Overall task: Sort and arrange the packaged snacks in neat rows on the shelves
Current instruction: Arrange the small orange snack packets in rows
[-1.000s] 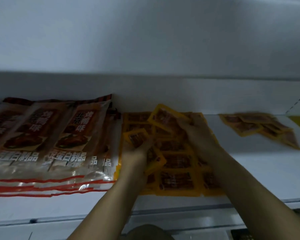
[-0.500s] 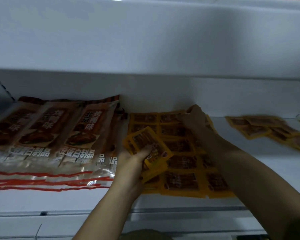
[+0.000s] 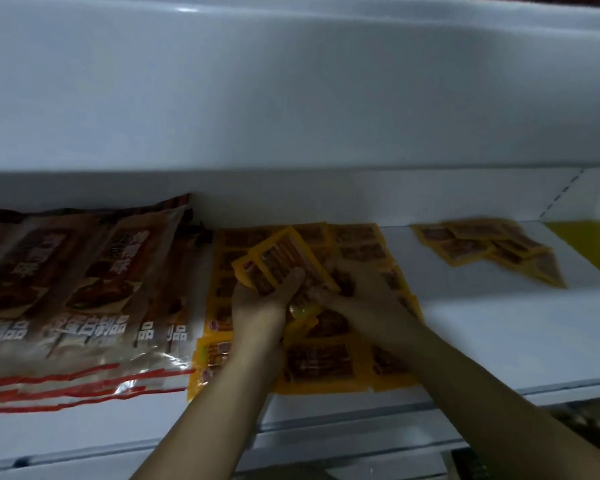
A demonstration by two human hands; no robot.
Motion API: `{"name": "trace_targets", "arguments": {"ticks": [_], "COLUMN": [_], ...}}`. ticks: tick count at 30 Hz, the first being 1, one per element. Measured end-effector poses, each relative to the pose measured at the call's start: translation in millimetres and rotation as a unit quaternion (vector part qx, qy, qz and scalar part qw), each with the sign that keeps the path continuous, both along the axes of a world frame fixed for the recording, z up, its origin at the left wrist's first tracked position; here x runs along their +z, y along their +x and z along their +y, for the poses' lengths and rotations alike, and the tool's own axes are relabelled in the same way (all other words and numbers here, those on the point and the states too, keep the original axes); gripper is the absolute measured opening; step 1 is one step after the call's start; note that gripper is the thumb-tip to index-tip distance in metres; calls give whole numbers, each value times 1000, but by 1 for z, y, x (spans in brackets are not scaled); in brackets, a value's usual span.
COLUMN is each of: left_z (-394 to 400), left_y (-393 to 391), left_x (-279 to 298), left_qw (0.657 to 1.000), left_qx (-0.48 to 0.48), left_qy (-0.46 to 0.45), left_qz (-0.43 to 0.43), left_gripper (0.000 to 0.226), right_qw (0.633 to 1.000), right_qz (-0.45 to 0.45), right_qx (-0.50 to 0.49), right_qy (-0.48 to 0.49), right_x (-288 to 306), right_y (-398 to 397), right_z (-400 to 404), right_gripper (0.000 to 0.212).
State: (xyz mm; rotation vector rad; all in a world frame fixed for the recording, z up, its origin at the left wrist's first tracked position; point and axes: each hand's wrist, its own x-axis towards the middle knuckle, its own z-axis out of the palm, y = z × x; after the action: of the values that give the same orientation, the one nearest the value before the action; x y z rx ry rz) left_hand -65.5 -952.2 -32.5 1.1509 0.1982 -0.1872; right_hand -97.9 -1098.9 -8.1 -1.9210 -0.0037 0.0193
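Shelf point(image 3: 499, 341): white, carrying yellow packet rows point(image 3: 321, 365).
Left grip point(image 3: 260, 299): clasps spare packets point(image 3: 284, 261) above rows, ready for placing.
Right grip point(image 3: 357, 289): fingers hidden, cannot tell.

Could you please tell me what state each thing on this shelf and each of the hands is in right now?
Left hand: grips a small stack of yellow packets, lifted and tilted.
Right hand: fingers at that stack's lower edge; grip unclear.
Yellow packets in rows: lying flat, overlapping.
Loose yellow packets: scattered pile, unsorted.
Large brown bags: lying flat, overlapped side by side.
Shelf: bare between rows and pile.
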Motion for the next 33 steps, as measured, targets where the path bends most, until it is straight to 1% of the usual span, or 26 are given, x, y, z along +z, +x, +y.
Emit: {"name": "trace_targets", "arguments": {"ticks": [2, 5, 7, 8, 9, 11, 12, 14, 16, 19, 22, 25, 26, 27, 28, 29, 30, 31, 32, 33], "left_z": [-13, -23, -22, -21, -20, -21, -22, -23, -24, -27, -34, -40, -41, -42, -42, -43, -44, -45, -48, -51], "left_y": [-3, -7, -9, -12, -13, -18, -19, -22, -25, -28, -32, -36, -36, -35, -34, -32, -31, -30, -28, -28], "left_x": [1, 2, 3, 4, 4, 6, 7, 9, 9, 6, 9, 12, 13, 15, 17, 20, 24, 27, 31, 33], "left_qw": [1000, 996, 988, 985, 984, 986, 987, 989, 991, 993, 995, 999, 1000, 999, 996, 989, 980, 968, 955, 942], "left_qx": [-7, -3, -20, -29, -31, -25, -20, -12, -4, 8, 13, 17, 13, -1, -25, -53, -85, -117, -146, -169], "left_qy": [-6, -64, -111, -125, -128, -118, -115, -108, -98, -89, -82, -28, 5, 41, 81, 121, 161, 198, 232, 260], "left_qz": [10, 68, 106, 116, 120, 117, 113, 101, 90, 77, 60, 26, 9, -11, -36, -61, -84, -101, -114, -124], "left_gripper": [35, 30, 21, 21, 25, 37, 41, 41, 38, 36, 38, 35, 32, 30, 25, 21, 18, 17, 18, 20], "right_qw": [998, 984, 976, 974, 972, 966, 963, 963, 961, 950, 932, 918, 920, 930, 949, 973, 992, 998, 996, 992], "right_qz": [-16, -21, -19, -4, 16, 54, 66, 85, 90, 52, 22, -26, -53, -81, -100, -97, -75, -40, -10, 8], "right_qx": [-53, -162, -210, -221, -227, -250, -256, -256, -257, -262, -261, -263, -257, -236, -197, -136, -59, 18, 83, 126], "right_qy": [22, 68, 62, 58, 55, 47, 40, 13, -41, -159, -252, -296, -292, -271, -225, -158, -86, -36, -15, -11], "right_x": [-6, -9, -10, -12, -14, -18, -21, -29, -40, -53, -58, -56, -54, -49, -41, -32, -22, -16, -12, -12], "right_y": [3, 16, 36, 48, 62, 89, 100, 120, 134, 144, 140, 129, 123, 115, 103, 89, 72, 56, 42, 31], "right_z": [-15, -48, -78, -94, -107, -129, -137, -148, -153, -153, -148, -144, -142, -138, -133, -127, -120, -117, -116, -119], "right_gripper": [11, 23, 20, 12, 6, 21, 24, 24, 24, 39, 42, 41, 38, 36, 38, 44, 49, 47, 40, 30]}}
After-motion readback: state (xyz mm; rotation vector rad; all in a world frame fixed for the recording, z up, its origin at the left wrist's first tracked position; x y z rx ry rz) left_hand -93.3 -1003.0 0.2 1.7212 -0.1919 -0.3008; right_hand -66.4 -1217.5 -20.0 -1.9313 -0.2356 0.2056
